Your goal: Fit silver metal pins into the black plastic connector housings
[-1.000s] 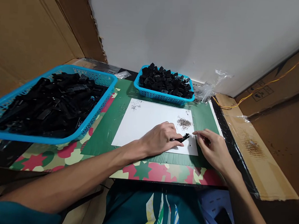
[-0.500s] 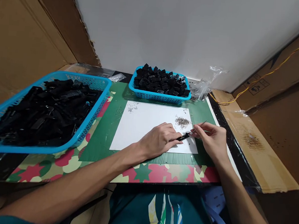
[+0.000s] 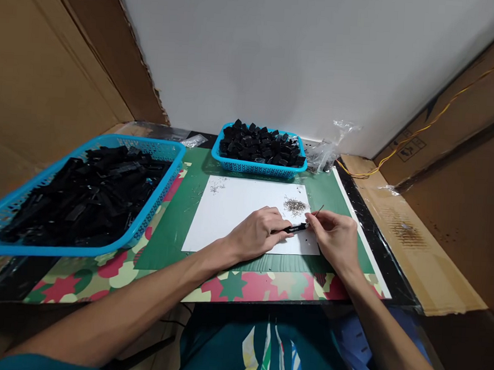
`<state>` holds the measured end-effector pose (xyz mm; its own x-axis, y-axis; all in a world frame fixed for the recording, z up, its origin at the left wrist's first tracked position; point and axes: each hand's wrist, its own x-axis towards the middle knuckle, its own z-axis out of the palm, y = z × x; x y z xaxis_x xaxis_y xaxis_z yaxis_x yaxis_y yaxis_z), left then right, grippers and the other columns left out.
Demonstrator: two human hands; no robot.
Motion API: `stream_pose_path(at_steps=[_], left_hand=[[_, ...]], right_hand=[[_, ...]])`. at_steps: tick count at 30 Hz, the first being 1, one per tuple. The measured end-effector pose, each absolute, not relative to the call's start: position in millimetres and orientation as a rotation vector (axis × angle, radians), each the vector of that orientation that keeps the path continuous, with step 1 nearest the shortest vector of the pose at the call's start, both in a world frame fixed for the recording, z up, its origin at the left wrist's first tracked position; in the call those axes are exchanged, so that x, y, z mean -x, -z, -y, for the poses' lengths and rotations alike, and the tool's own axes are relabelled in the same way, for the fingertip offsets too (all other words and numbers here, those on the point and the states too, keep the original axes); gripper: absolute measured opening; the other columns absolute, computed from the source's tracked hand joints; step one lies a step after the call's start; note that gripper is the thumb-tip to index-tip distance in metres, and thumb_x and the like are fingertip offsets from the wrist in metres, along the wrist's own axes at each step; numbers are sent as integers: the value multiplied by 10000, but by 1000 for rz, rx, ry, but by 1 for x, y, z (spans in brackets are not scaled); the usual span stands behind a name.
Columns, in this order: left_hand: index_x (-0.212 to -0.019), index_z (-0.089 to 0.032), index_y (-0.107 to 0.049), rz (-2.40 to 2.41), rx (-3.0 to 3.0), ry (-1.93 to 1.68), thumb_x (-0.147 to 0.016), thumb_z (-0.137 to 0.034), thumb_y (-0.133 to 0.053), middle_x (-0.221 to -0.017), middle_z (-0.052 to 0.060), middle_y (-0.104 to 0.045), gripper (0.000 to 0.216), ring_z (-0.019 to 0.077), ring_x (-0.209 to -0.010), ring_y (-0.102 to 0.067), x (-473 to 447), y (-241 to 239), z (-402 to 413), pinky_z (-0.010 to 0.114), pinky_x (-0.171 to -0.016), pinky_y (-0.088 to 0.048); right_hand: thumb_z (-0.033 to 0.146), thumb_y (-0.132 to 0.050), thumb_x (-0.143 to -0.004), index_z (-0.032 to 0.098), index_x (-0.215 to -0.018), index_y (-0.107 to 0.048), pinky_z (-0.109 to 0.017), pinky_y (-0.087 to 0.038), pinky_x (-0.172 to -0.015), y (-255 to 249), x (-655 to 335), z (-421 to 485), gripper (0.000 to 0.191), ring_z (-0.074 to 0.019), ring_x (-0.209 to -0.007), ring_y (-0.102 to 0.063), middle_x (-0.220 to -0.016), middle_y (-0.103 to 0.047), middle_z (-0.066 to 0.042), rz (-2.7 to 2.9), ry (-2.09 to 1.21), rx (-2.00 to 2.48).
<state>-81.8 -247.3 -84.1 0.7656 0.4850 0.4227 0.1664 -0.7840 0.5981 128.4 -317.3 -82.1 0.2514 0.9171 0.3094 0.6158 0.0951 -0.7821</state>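
Note:
My left hand (image 3: pixel 257 233) rests on the white paper sheet (image 3: pixel 237 207) with its fingers closed round a small black plastic part (image 3: pixel 297 227) whose tip sticks out to the right. My right hand (image 3: pixel 331 240) pinches a thin metal pin (image 3: pixel 318 210) and holds its lower end against the tip of that part. A small heap of tiny metal pins (image 3: pixel 295 206) lies on the paper just beyond both hands.
A large blue basket (image 3: pixel 164 171) full of long black parts stands at the left. A smaller blue basket (image 3: pixel 256 168) of black pieces sits at the back centre. Clear plastic bags (image 3: pixel 324 150) lie beside it. Cardboard walls stand left and right; a yellow wire (image 3: pixel 400 149) runs along the right.
My right hand has moved left, bringing the pin from apart to touching the black part's tip. The left hand has kept its hold. The camera view has shifted slightly.

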Motion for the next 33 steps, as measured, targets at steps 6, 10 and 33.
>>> stream_pose_path(at_steps=[6, 10, 33], left_hand=[[-1047, -178, -759, -951, -1994, -1130, -952, -337, -702, -941, 49, -745, 193, 167, -803, -625, 86, 73, 240, 300, -737, -481], [-1064, -175, -712, -1022, -1701, -1240, -967, -372, -647, -894, 17, -681, 228, 137, -761, -576, 91, 73, 224, 255, -663, -451], [-1086, -205, -713, -935, -1623, -1220, -954, -369, -643, -861, 3, -635, 222, 133, -727, -573, 93, 74, 221, 258, -650, -467]], right_hand=[[424, -560, -1024, 194, -846, -666, -295, -504, -658, 61, -132, 313, 309, -192, -680, -660, -729, -694, -42, 1438, -522, 1445], [320, -484, -1051, 188, -919, -684, -272, -416, -621, 51, -128, 303, 274, -159, -655, -590, -757, -672, -21, 1859, -763, 1406], [207, -564, -1026, 204, -974, -705, -285, -403, -689, 58, -114, 292, 151, -175, -794, -627, -923, -717, -40, 2237, -608, 1469]])
